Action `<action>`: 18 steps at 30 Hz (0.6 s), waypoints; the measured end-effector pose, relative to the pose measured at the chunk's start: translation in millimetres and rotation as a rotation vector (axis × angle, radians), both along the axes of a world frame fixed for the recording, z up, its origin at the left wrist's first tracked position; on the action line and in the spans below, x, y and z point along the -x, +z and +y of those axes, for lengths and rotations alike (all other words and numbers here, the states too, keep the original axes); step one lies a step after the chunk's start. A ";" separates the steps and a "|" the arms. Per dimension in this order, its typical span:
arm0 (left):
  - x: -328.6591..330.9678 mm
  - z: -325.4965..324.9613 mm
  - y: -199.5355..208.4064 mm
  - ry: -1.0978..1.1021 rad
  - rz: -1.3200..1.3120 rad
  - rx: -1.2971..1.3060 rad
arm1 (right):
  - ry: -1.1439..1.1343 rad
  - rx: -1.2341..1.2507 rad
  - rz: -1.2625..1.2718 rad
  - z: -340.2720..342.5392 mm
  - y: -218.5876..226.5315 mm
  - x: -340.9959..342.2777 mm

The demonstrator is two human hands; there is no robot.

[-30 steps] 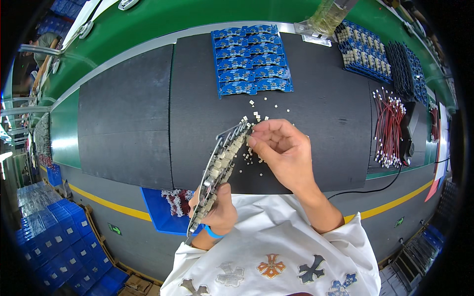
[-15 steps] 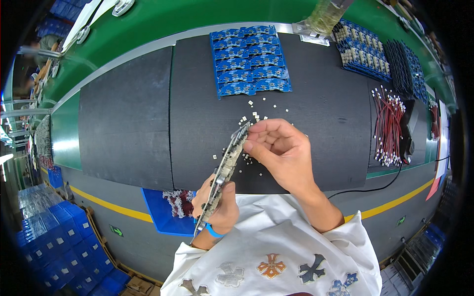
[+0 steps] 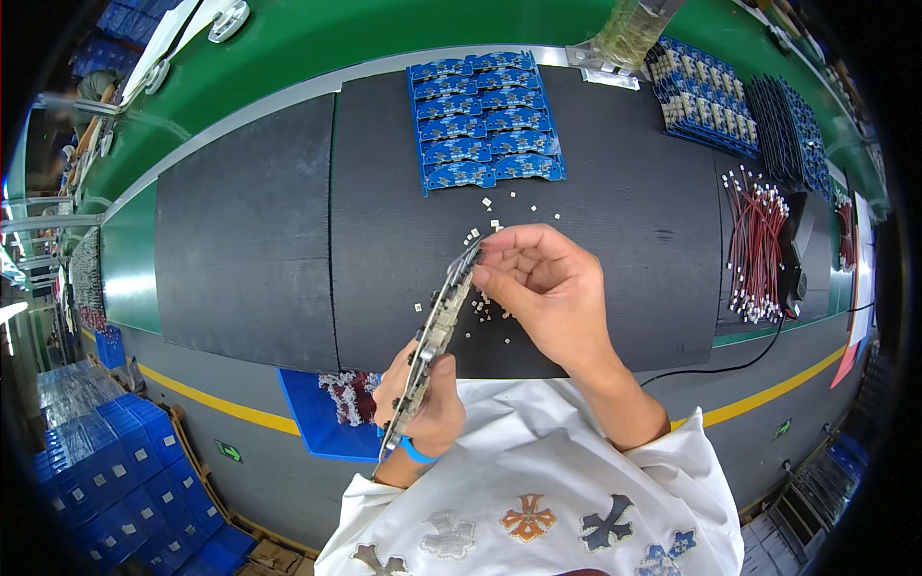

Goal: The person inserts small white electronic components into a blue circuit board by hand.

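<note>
My left hand (image 3: 437,408) is closed round the lower part of a circuit board panel (image 3: 429,348), which stands steeply on edge with pale connectors along its side. At the panel's upper end, the thumb and forefinger of my right hand (image 3: 547,293) are pinched close together against it. Whatever lies between those fingertips is hidden. Small white connectors (image 3: 488,204) are scattered on the black mat (image 3: 615,278) beyond and beneath my hands. Farther back lies a blue circuit board panel (image 3: 488,123), flat on the mat.
Stacked blue board panels (image 3: 706,101) stand at the back right. Red-wired cables (image 3: 756,245) with white ends lie at the right, beside a dark device (image 3: 795,245) with a black cord. Below the table's near edge, a blue bin (image 3: 312,422) holds more wired parts.
The upright panel has turned slightly, and my right hand has shifted a little up with its fingers still at the panel's upper end. My left hand keeps its hold.
</note>
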State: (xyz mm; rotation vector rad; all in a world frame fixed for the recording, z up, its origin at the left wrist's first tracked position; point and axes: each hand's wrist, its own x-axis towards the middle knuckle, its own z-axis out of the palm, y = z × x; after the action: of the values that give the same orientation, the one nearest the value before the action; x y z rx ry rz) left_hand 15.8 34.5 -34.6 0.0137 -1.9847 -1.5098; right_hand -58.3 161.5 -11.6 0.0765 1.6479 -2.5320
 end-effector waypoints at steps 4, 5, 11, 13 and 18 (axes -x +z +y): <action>4.0 2.6 6.6 0.047 -0.038 0.071 | 0.005 -0.034 -0.017 1.9 5.6 -4.0; 3.2 1.7 5.1 0.047 -0.038 0.071 | 0.008 -0.037 -0.032 2.2 6.7 -4.8; 3.7 0.0 6.7 -0.056 -0.018 0.093 | 0.017 0.148 -0.015 -2.3 16.2 -5.3; 6.0 -1.3 10.7 -0.082 -0.033 0.150 | 0.032 0.181 -0.009 -1.3 16.5 -5.1; 2.5 -5.4 3.8 -0.052 -0.069 0.146 | -0.002 0.095 0.004 -1.5 12.0 -5.0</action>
State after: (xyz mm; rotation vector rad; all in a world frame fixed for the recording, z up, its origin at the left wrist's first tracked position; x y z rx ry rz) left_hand 13.3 29.1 -30.8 -0.0478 -2.1611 -1.4100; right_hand -53.3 160.0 0.4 0.0647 1.5272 -2.6087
